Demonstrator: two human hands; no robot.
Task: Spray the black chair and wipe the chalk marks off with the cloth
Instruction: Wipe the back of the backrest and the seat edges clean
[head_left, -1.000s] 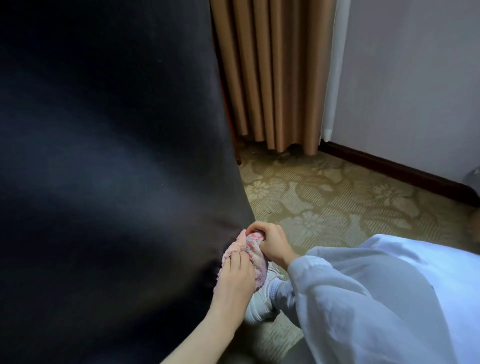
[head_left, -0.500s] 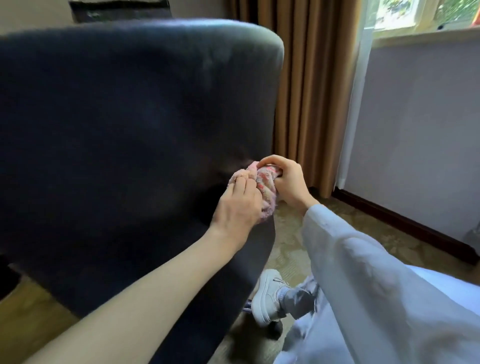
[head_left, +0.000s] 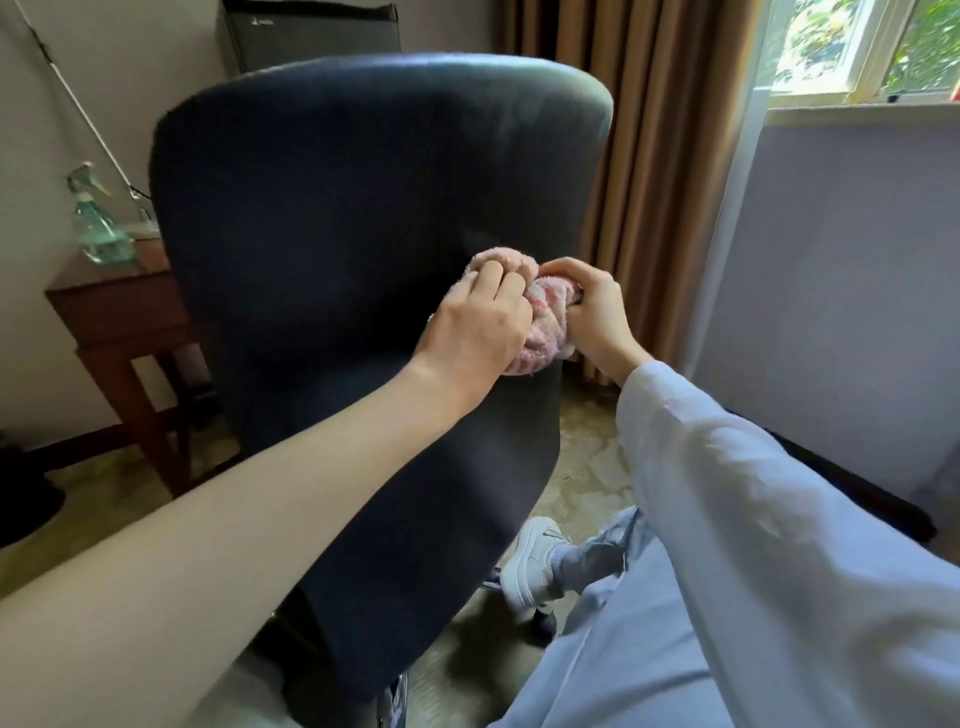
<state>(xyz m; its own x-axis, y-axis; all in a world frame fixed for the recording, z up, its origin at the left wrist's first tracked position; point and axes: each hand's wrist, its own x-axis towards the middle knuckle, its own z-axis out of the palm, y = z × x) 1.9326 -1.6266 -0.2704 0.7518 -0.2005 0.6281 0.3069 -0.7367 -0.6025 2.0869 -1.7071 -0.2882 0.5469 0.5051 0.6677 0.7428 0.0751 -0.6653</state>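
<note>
The back of the black chair (head_left: 332, 249) fills the middle of the view, its backrest upright in front of me. A bunched pink cloth (head_left: 545, 322) is pressed against the backrest near its right edge. My left hand (head_left: 478, 327) grips the cloth from the left, fingers curled over it. From the right, my right hand (head_left: 592, 312), in a white sleeve, pinches the same cloth. No chalk marks show on the visible fabric. A clear green spray bottle (head_left: 96, 223) stands on a table behind the chair at left.
A dark wooden side table (head_left: 114, 312) stands left of the chair. Brown curtains (head_left: 660, 156) hang behind it, with a window (head_left: 857, 47) and grey wall at right. My white shoe (head_left: 535, 566) rests by the chair base on patterned carpet. A dark box (head_left: 306, 36) sits behind.
My view has risen and pulled back, so the whole backrest top now shows. Both hands have moved up the chair's right edge with the cloth still held between them.
</note>
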